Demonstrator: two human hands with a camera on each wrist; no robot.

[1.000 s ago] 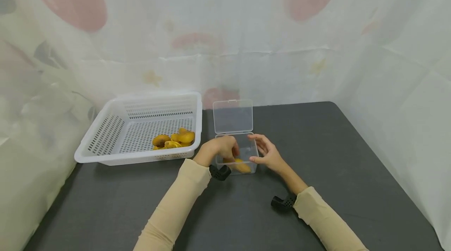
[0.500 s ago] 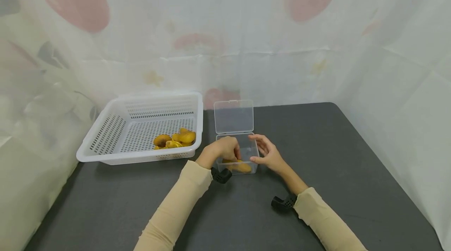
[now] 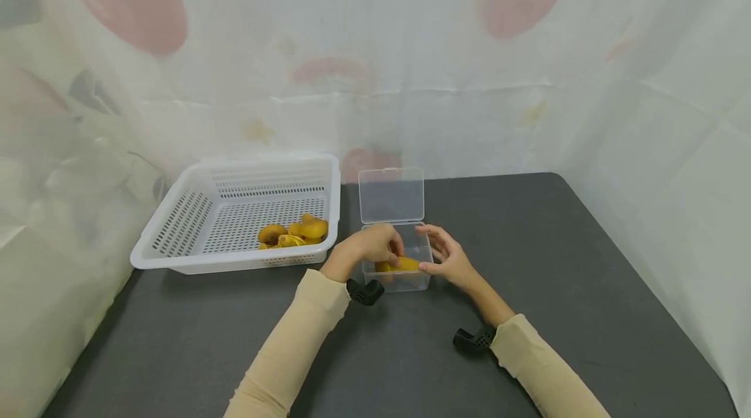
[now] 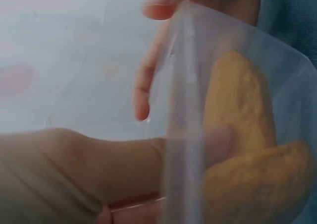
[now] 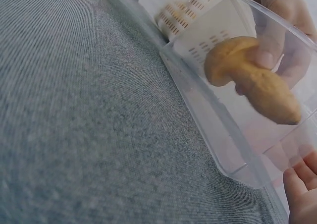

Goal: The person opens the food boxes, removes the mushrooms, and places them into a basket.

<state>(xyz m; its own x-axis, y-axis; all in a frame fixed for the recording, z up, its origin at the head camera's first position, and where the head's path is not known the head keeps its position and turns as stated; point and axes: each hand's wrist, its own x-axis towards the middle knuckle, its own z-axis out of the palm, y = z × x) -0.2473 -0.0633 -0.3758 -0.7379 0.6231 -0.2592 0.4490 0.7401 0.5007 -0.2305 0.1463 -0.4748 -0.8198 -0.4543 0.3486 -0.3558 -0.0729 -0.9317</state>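
A clear plastic box point(image 3: 399, 284) stands on the dark table with its hinged lid point(image 3: 391, 195) raised. My left hand point(image 3: 375, 245) reaches into it and pinches a yellow-brown mushroom point(image 5: 262, 80) by its stem, tilted between thumb and fingers. In the left wrist view the mushroom point(image 4: 242, 110) shows through the box wall, its tapered end upward. At the box's right side my right hand point(image 3: 448, 260) holds the wall, thumb near the front corner and fingers toward the back. Part of the left hand's grip is hidden by the box and the hand itself.
A white perforated basket point(image 3: 176, 260) stands left of the box, with several more yellow-brown mushrooms point(image 3: 293, 233) in its front right corner. Pale printed sheets point(image 3: 446, 124) hang behind and at the sides of the dark table point(image 3: 528, 261).
The mushroom in my left hand has risen from low in the box to nearer its rim. My right hand stays at the box's right side.
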